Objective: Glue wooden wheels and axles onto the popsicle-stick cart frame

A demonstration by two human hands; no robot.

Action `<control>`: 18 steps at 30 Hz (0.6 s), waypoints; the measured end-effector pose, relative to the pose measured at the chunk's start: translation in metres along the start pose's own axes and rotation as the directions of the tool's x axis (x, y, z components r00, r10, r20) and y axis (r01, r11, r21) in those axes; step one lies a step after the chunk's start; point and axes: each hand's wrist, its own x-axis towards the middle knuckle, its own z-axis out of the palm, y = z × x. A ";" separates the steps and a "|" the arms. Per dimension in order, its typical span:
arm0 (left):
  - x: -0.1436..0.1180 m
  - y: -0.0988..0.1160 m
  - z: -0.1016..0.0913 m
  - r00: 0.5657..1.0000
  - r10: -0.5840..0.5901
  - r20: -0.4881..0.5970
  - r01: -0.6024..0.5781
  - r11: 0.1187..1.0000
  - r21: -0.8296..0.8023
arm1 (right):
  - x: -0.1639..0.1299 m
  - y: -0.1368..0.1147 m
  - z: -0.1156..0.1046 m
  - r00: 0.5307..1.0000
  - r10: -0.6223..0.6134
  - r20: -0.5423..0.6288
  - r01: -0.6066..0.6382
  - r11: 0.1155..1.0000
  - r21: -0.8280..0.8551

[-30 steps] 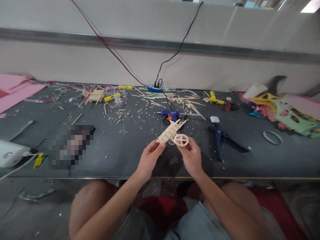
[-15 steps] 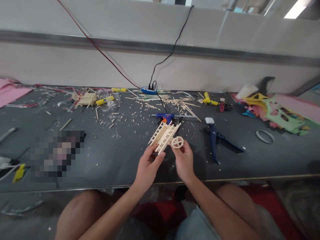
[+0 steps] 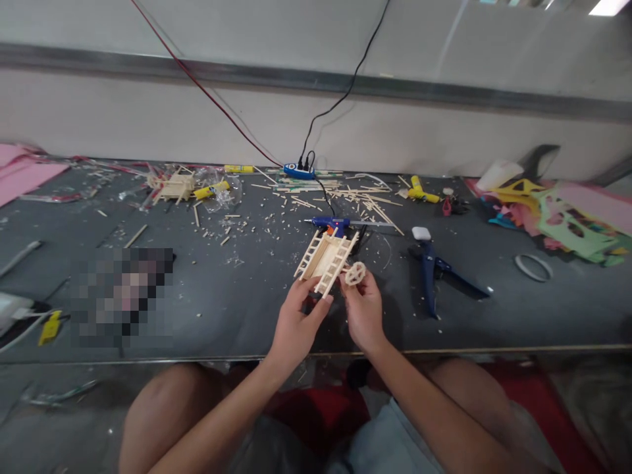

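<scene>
A small stick frame (image 3: 326,258), built like a tray with 2 ladder-like sides, is held above the near part of the dark counter (image 3: 237,296). Its near end is pinched by the fingers of the left hand (image 3: 296,322), which is closed on it. A small spoked wheel (image 3: 355,273) of pale wood is gripped between the fingertips of the right hand (image 3: 364,311) and is kept just beside the frame's right side; whether wheel and frame touch cannot be told.

Just behind the frame, a blue glue gun (image 3: 332,224) is laid on the counter, with its black cord led back to a blue power strip (image 3: 299,172) near the wall. Loose sticks (image 3: 368,201) and short offcuts are scattered around it. To the right of the hands, blue cutters (image 3: 430,271) are laid with a white piece at their far end. A second stick model (image 3: 172,186) is seen far left, and coloured foam sheets (image 3: 567,220) are piled at the far right.
</scene>
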 end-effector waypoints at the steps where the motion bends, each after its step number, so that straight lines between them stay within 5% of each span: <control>1: 0.001 0.000 -0.001 1.000 0.011 -0.005 -0.011 1.000 0.006 | 0.000 0.000 0.001 1.000 0.002 0.010 -0.002 1.000 0.008; 8: 0.010 0.002 -0.029 0.994 0.082 -0.078 -0.067 0.982 0.179 | -0.005 0.006 0.047 0.986 0.155 0.069 -0.167 0.958 0.235; 18: -0.014 -0.017 -0.091 0.950 0.167 -0.263 -0.004 0.850 0.526 | -0.045 0.047 0.127 0.890 0.428 0.160 -0.451 0.769 0.453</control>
